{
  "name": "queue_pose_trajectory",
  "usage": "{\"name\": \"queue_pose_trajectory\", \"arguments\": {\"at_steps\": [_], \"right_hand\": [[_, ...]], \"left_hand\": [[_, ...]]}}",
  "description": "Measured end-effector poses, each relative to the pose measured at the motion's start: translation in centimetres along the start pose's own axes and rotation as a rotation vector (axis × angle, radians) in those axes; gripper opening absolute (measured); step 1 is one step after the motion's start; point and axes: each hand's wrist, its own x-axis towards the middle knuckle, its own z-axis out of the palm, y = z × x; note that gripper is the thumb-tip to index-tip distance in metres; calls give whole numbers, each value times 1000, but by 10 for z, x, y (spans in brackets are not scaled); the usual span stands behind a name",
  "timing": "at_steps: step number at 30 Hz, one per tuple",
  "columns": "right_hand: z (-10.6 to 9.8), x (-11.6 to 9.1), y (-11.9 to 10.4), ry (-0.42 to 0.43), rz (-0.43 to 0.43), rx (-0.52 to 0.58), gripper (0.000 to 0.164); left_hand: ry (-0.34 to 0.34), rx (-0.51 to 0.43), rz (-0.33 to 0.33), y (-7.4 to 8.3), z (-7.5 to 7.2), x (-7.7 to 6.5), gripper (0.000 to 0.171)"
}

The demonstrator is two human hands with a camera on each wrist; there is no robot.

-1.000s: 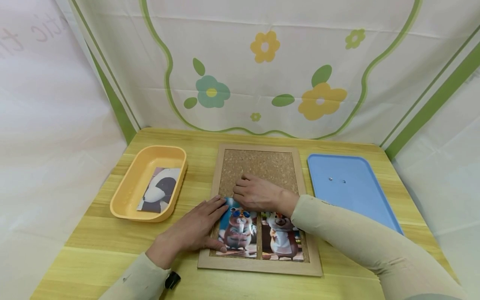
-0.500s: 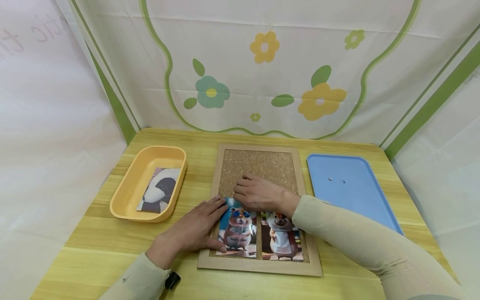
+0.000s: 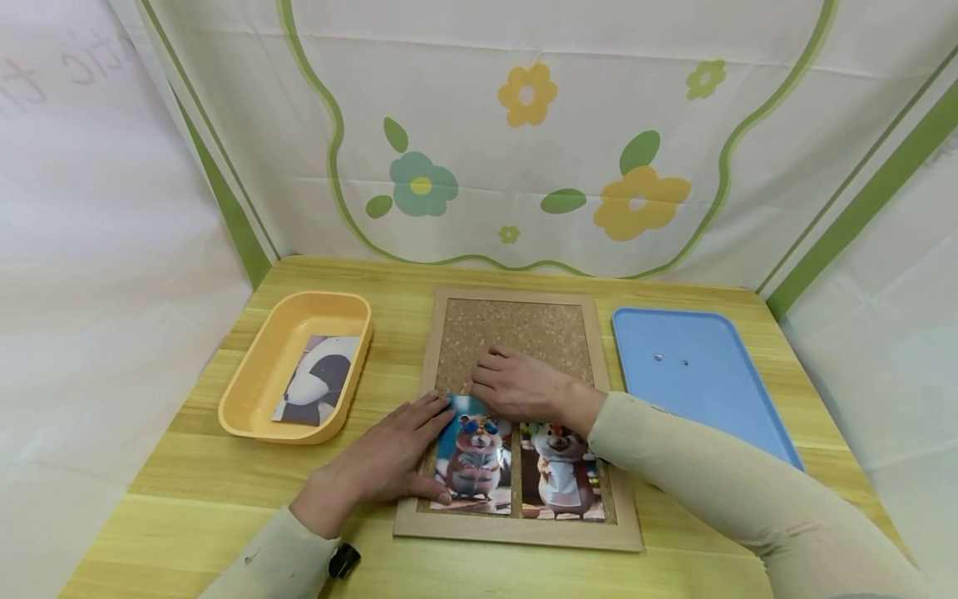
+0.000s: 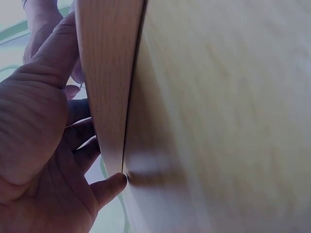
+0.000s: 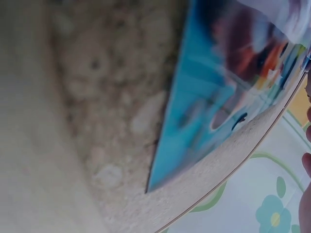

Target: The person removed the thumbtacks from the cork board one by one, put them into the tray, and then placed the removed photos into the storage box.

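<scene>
A wood-framed corkboard carries two photos side by side at its near end: a hamster in sunglasses on the left and a rodent in an apron on the right. My left hand lies spread over the frame's left side, fingertips and thumb at the left photo's edge. At that photo's top edge, my right hand has curled fingers pinching what looks like a thumbtack, mostly hidden by the fingertips. Another thumbtack shows at a blue-backed photo's edge in the right wrist view.
A yellow bin with a panda-like picture inside stands left of the board. To the right, a blue tray bears two small shiny tacks. A flower-printed curtain hangs behind the table.
My right hand has shifted very slightly to the right at the left photo's top edge. The left hand, photos and containers stay as they were.
</scene>
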Motion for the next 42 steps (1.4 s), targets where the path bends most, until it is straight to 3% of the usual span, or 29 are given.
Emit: {"name": "queue_pose_trajectory", "arguments": {"at_steps": [16, 28, 42], "right_hand": [[-3, -26, 9, 45, 54, 13, 11], [-3, -53, 17, 112, 89, 11, 18], [-9, -92, 26, 60, 178, -25, 14]], "left_hand": [[-1, -13, 2, -1, 0, 1, 113], [-1, -25, 19, -1, 1, 2, 112], [-5, -43, 23, -1, 1, 1, 112]]}}
